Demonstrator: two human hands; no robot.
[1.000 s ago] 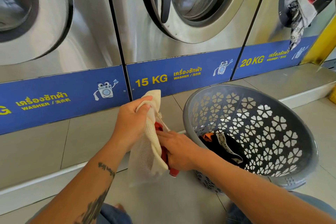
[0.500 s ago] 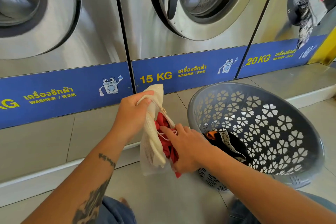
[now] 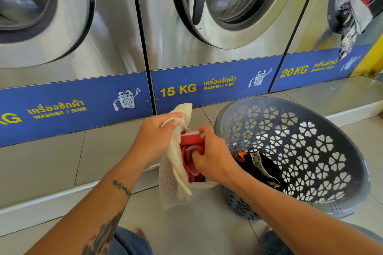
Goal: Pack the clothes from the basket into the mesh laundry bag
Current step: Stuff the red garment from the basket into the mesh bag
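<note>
A cream mesh laundry bag (image 3: 175, 174) hangs above the tiled floor, its top edge pinched in my left hand (image 3: 154, 138). A red garment (image 3: 189, 151) with a white trim fills the bag's mouth. My right hand (image 3: 212, 155) grips that red cloth at the opening, fingers pressed into it. Just to the right, the grey plastic basket (image 3: 323, 143) with flower-shaped holes lies tilted toward me. Inside it rest a black garment with a patterned band (image 3: 262, 168) and a bit of orange cloth (image 3: 240, 155).
Three steel front-loading washers stand behind on a raised tiled step (image 3: 62, 163), with blue 15 KG (image 3: 178, 90) and 20 KG labels. Clothes (image 3: 350, 18) hang out of the right washer's open door. My knees in blue jeans (image 3: 128, 242) show at the bottom.
The bag has been lifted higher and its mouth pulled wider. My right hand has moved up from the bag's lower side to the opening, and more of the red garment now shows there.
</note>
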